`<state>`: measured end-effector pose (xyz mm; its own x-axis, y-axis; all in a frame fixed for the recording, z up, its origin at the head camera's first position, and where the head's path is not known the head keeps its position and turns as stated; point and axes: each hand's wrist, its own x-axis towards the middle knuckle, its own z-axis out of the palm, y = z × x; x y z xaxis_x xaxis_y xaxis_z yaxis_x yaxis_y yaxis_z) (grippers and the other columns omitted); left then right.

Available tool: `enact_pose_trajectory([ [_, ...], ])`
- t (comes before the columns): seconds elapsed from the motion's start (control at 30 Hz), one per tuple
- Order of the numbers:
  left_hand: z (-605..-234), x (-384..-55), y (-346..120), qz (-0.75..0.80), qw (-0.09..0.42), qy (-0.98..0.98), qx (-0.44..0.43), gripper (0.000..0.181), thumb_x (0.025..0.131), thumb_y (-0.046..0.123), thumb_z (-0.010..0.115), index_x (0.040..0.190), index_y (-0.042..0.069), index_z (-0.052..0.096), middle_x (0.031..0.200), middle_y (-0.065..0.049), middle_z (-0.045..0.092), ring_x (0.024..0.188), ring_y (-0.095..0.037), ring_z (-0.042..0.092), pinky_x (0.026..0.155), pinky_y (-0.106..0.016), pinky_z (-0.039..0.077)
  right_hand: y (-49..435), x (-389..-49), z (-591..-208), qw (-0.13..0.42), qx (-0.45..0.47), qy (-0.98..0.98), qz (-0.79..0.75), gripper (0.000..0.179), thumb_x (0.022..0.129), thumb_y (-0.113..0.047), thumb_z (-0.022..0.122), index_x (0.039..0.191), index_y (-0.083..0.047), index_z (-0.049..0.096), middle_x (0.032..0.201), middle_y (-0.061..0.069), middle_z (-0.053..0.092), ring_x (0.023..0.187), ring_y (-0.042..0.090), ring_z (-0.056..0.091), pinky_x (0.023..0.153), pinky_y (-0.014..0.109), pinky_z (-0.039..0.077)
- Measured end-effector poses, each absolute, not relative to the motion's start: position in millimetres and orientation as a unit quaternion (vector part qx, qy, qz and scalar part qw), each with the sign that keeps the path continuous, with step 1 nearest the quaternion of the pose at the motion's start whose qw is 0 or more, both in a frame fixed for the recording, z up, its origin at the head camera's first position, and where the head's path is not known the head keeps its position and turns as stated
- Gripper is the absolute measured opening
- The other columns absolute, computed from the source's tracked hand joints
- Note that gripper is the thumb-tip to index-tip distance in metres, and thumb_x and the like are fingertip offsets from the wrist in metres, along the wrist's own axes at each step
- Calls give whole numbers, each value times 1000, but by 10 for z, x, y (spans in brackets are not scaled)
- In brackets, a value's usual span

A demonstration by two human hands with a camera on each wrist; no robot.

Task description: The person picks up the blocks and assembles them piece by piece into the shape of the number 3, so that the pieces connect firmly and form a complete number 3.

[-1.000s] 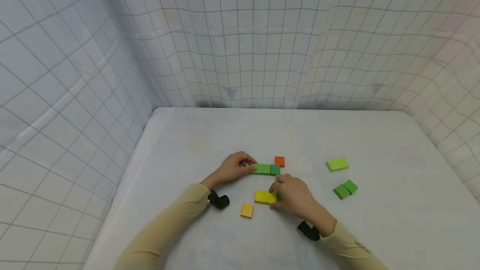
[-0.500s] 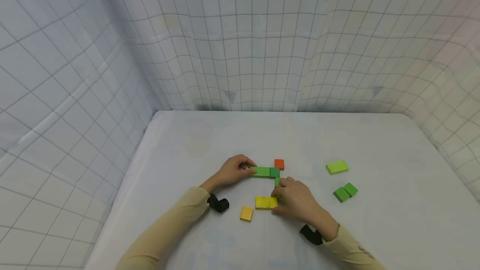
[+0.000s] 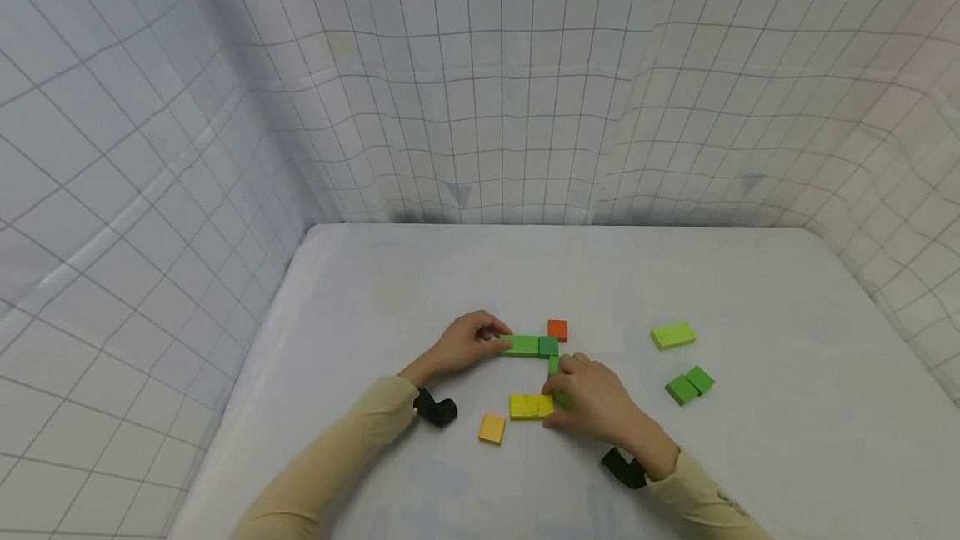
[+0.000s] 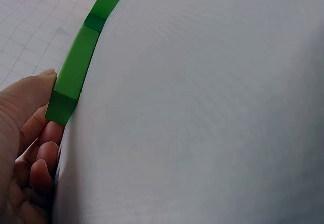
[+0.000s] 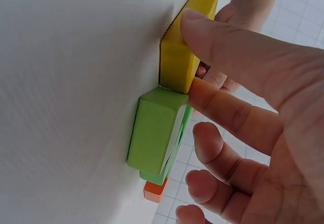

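Note:
My left hand (image 3: 468, 342) pinches the left end of a long green block (image 3: 520, 346) between thumb and fingers; the left wrist view shows the thumb against this green block (image 4: 76, 64). A small dark green block (image 3: 549, 346) touches its right end. Below that, a lighter green block (image 3: 553, 365) runs toward me, partly hidden by my right hand (image 3: 592, 397). That hand pinches a yellow block (image 3: 532, 407) at its right end. In the right wrist view, thumb and index finger lie on the yellow block (image 5: 177, 57), which touches a light green block (image 5: 157, 130).
A red-orange block (image 3: 557, 330) lies just beyond the dark green one. An orange-yellow block (image 3: 492, 429) sits nearer me. To the right lie a lime block (image 3: 673, 335) and two green blocks (image 3: 690, 385) on the white table (image 3: 390, 482). Gridded cloth walls (image 3: 480, 107) stand around it.
The yellow block has straightened slightly and moved a little toward me under my right hand. My left hand keeps its hold on the long green block. The head view has tilted slightly.

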<state>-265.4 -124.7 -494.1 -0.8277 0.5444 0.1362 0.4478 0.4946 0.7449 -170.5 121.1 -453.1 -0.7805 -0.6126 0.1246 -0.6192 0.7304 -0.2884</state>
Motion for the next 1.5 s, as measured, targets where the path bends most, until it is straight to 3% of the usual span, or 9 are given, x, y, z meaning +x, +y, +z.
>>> enact_pose_trajectory([
  [0.53,-4943,-2659,-1253,413,58,860,294,20,89,27,68,104,14,71,89,7,58,76,-11,49,69,-27,40,1217,-1721,-4533,-2,336,-925,180,35,71,-36,84,96,-16,71,79,-8,47,72,9,38,59,23,34],
  [0.8,-4920,-2653,-1259,414,50,860,294,18,89,25,69,103,15,71,87,7,58,76,-10,49,69,-26,40,869,-1596,-4400,13,394,-896,201,36,78,-45,76,97,-14,72,73,-9,45,63,3,38,53,18,33],
  [1.07,-4930,-2644,-1239,419,56,860,288,18,89,27,70,102,16,71,87,7,57,77,-11,48,70,-26,40,573,-1596,-4453,42,400,-908,119,45,67,-57,78,88,-18,75,72,-11,44,65,6,44,50,17,30],
  [1.23,-4950,-2656,-1242,425,54,856,288,18,88,27,70,102,15,71,86,7,57,76,-11,48,69,-26,40,538,-1629,-4496,22,395,-911,118,40,62,-54,82,82,-20,75,73,-12,48,71,8,48,53,20,33],
  [1.5,-4973,-2686,-1250,423,44,855,297,18,88,27,70,101,16,71,86,7,57,76,-10,49,68,-26,40,465,-1693,-4528,-8,380,-915,132,37,64,-51,83,82,-20,75,73,-13,48,73,7,48,54,20,35],
])
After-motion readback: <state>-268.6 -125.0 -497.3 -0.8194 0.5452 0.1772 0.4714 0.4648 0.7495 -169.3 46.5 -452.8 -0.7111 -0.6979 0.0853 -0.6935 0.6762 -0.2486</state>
